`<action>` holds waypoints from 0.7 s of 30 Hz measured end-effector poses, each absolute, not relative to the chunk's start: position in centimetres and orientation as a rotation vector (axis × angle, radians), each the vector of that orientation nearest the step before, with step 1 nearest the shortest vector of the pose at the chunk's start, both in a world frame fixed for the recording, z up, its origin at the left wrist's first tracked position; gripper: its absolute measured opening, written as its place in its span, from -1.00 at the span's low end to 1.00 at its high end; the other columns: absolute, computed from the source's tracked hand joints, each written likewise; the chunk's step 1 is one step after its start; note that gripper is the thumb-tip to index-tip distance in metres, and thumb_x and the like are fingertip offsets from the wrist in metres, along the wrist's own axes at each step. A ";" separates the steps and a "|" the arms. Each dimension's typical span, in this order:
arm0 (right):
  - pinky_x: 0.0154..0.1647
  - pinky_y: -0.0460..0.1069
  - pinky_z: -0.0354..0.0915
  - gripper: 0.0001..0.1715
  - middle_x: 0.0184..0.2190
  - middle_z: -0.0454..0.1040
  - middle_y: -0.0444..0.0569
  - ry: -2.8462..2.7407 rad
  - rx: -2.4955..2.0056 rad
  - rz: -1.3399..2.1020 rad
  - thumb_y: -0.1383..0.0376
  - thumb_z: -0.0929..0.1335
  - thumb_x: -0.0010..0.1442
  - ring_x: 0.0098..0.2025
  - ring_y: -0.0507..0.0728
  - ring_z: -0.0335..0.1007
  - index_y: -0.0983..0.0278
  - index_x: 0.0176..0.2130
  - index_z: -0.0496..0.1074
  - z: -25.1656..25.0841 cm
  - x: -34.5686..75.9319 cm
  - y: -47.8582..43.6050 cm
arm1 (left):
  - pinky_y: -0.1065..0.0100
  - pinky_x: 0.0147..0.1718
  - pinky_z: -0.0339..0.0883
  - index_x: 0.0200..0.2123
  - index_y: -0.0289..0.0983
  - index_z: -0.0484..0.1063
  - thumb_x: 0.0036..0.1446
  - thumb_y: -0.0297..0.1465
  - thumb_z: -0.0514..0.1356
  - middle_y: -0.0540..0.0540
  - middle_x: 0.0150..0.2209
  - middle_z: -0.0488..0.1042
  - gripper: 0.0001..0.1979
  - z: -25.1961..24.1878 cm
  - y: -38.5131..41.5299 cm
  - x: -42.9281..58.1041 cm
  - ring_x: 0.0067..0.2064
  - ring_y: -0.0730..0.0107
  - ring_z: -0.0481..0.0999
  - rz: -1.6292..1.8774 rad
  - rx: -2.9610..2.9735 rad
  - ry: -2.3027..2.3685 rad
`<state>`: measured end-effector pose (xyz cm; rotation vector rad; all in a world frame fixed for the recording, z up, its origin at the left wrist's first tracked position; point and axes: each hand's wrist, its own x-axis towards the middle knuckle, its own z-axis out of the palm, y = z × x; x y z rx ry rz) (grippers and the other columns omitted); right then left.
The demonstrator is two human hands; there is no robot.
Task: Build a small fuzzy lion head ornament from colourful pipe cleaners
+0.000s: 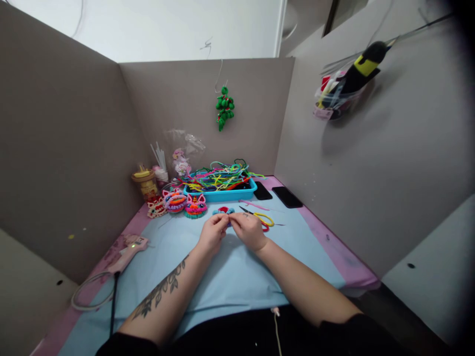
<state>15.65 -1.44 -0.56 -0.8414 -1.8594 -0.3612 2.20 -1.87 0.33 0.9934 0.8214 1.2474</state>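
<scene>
My left hand and my right hand meet over the middle of the table, both closed in a pinch. A small purple pipe-cleaner piece shows between their fingertips, mostly hidden by the fingers. Just beyond them is a blue fuzzy piece with a red centre; whether it joins the held piece I cannot tell. Scissors with yellow and red handles lie close by my right hand, blades partly apart. A pink thin tool rests behind them.
A blue tray heaped with coloured pipe cleaners stands at the back. Several fuzzy animal heads sit left of it, near a lidded cup. Two dark phones lie right. A corded pink glue gun is left. Partitions enclose the table.
</scene>
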 end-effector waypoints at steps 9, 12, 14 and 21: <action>-0.30 -0.07 0.36 -0.79 -0.35 0.57 -0.04 -1.851 -0.788 -0.246 0.38 0.26 0.20 -0.36 0.05 0.48 0.27 -0.19 0.45 -0.6 15.3 -1.6 | 0.57 -0.70 -0.24 -0.48 -0.32 0.27 -0.15 -0.18 0.34 0.12 -0.62 0.09 -0.62 0.8 -2.0 2.3 -0.61 0.68 0.02 1.176 0.904 0.663; -0.28 -0.07 0.37 -0.77 -0.31 0.57 -0.03 -1.814 -0.796 -0.195 0.37 0.26 0.20 -0.34 0.05 0.49 0.26 -0.14 0.44 -0.5 15.3 -1.9 | 0.59 -0.70 -0.21 -0.46 -0.33 0.28 -0.13 -0.21 0.34 0.11 -0.59 0.11 -0.64 1.0 -2.1 2.2 -0.60 0.67 0.03 1.157 0.881 0.625; -0.31 -0.08 0.37 -0.77 -0.32 0.57 -0.03 -1.775 -0.812 -0.172 0.35 0.26 0.20 -0.37 0.05 0.48 0.26 -0.15 0.43 -0.4 15.2 -2.1 | 0.60 -0.70 -0.19 -0.43 -0.34 0.30 -0.12 -0.24 0.34 0.10 -0.57 0.13 -0.66 1.2 -2.1 2.2 -0.58 0.67 0.05 1.147 0.867 0.595; -0.41 -0.09 0.34 -0.85 -0.45 0.54 -0.08 -1.745 -0.820 -0.147 0.32 0.28 0.19 -0.48 0.03 0.44 0.26 -0.25 0.43 -0.1 15.1 -2.5 | 0.62 -0.70 -0.14 -0.44 -0.34 0.30 -0.11 -0.27 0.34 0.09 -0.56 0.13 -0.69 1.4 -2.4 2.1 -0.57 0.67 0.10 1.101 0.831 0.564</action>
